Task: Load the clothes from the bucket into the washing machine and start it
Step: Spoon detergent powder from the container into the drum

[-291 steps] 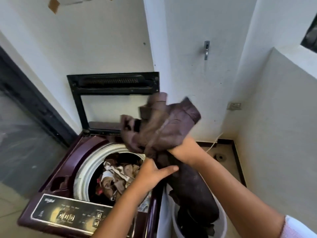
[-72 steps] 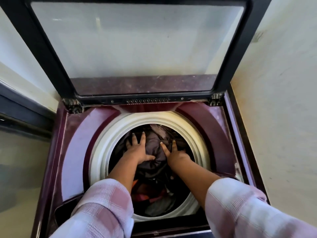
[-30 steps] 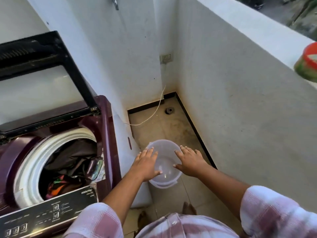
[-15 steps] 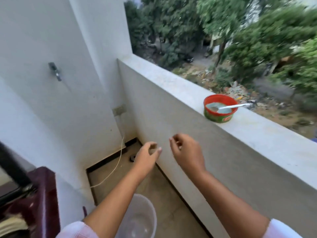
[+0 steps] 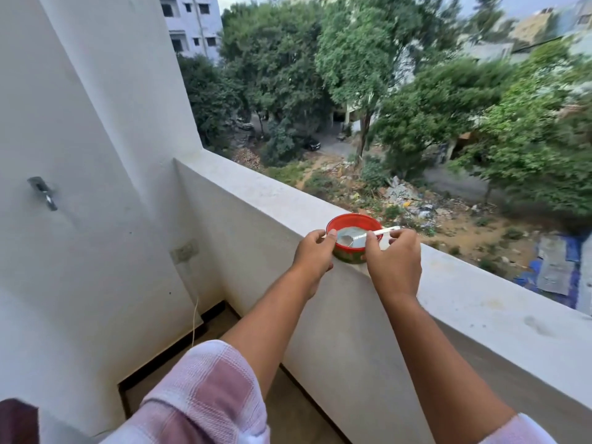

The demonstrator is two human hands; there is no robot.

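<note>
A red-rimmed round tub (image 5: 351,221) of pale powder stands on the white balcony ledge (image 5: 480,290), with a white spoon (image 5: 381,232) lying across its top. My left hand (image 5: 315,251) grips the tub's left side, thumb on the rim. My right hand (image 5: 395,257) is curled round the tub's right side, right under the spoon handle; whether it holds the spoon or the tub I cannot tell. Only a dark maroon corner of the washing machine (image 5: 17,421) shows at the bottom left. The bucket and the clothes are out of view.
A white wall with a metal tap (image 5: 43,192) and a wall socket (image 5: 185,251) stands to the left. A thin white cable (image 5: 194,318) hangs down to the tiled floor (image 5: 288,408). Beyond the ledge are trees and buildings far below.
Both hands have risen from mid-air in front of the parapet to the red tub on the ledge and closed on it. The view has lifted; the empty bucket has dropped out of sight.
</note>
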